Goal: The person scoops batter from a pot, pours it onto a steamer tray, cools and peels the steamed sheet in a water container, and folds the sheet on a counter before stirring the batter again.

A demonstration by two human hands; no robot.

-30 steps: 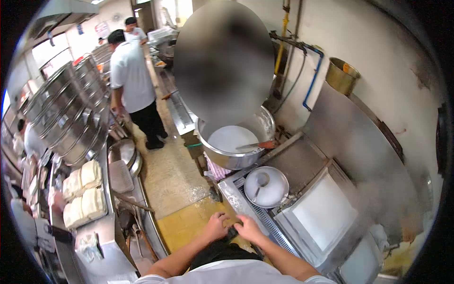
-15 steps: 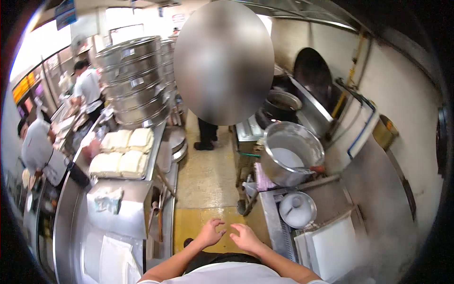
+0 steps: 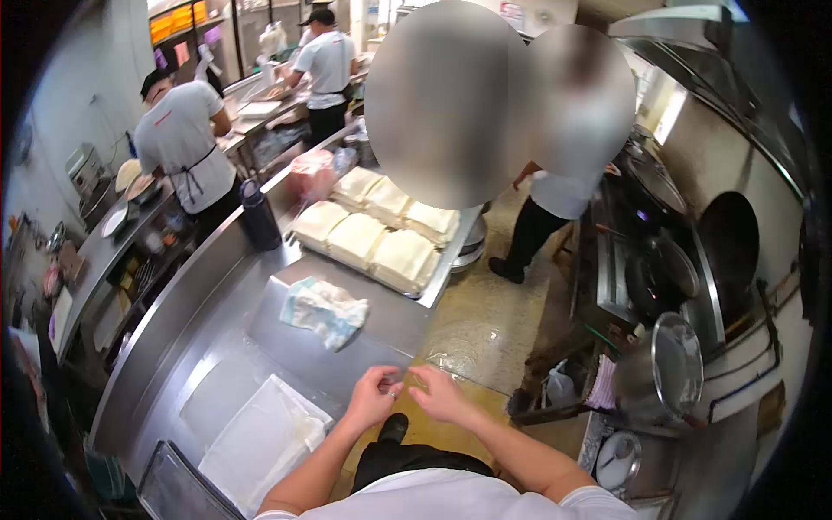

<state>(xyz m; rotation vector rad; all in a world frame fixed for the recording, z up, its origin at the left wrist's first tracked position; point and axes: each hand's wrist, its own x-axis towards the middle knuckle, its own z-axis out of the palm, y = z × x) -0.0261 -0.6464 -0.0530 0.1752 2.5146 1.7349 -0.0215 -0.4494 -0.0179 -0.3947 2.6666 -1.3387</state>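
Observation:
My left hand (image 3: 374, 397) and my right hand (image 3: 439, 399) are close together in front of my waist, over the floor by the steel counter's edge. Their fingers are loosely curved toward each other, and I can see nothing held in either one. A ring shows on my left hand. On the steel counter (image 3: 355, 321) to the left, a crumpled white and pale blue cloth (image 3: 325, 312) lies nearest my hands. Closer to me on that counter is a flat white sheet (image 3: 260, 440). Beyond the cloth, a tray holds several pale, puffy square blocks (image 3: 403, 258).
A dark bottle (image 3: 258, 215) stands at the counter's back. Two people in white shirts (image 3: 184, 139) work along the left benches. Another person (image 3: 544, 204), partly blurred, stands in the aisle (image 3: 477, 347). At right are a large steel pot (image 3: 667, 368) and a wok (image 3: 728, 238).
My view has swung left, so the steel counter now fills the middle and the pots sit farther right. My hands stay near each other, fingers more curled.

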